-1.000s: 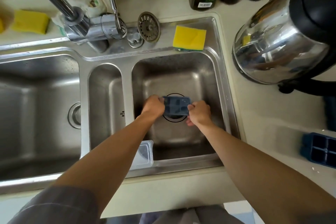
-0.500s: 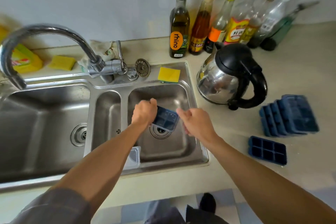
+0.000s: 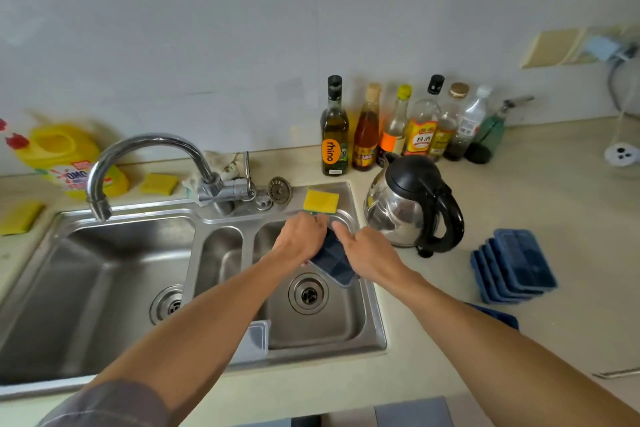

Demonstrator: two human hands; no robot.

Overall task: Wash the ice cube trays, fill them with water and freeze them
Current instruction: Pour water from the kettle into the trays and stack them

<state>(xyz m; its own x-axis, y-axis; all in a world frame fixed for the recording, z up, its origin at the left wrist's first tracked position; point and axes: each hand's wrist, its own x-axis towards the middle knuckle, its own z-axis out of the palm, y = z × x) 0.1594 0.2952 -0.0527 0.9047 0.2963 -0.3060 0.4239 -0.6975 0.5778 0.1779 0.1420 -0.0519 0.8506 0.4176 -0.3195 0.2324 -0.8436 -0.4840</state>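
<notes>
The tall dark bottle (image 3: 334, 128) at the wall carried an orange label reading "rhino". Three bottles to its right, a clear bottle (image 3: 423, 130) bore a red and yellow label with the characters "料酒". The yellow detergent jug (image 3: 69, 159) behind the faucet (image 3: 145, 149) showed the letters "OMO"; its smaller print was too blurred to read.

The left hand (image 3: 301, 237) gripped a dark blue ice cube tray (image 3: 332, 260) above the right basin of the sink (image 3: 377, 322), its fingers (image 3: 320, 218) curled over the tray's far end. The tray was tilted, its near corner hanging above the drain. The right hand (image 3: 367, 253) lay over the tray's right side with its fingers (image 3: 341, 230) stretched nearly straight toward the yellow sponge (image 3: 321, 201) on the sink's back rim. It seemed to hold nothing, though its palm may have rested against the tray.

On the tabletop (image 3: 554, 211), right of the steel kettle (image 3: 412, 201), stood a leaning stack of blue trays (image 3: 516, 263). One more blue tray (image 3: 498, 315) showed partly behind the right forearm.
</notes>
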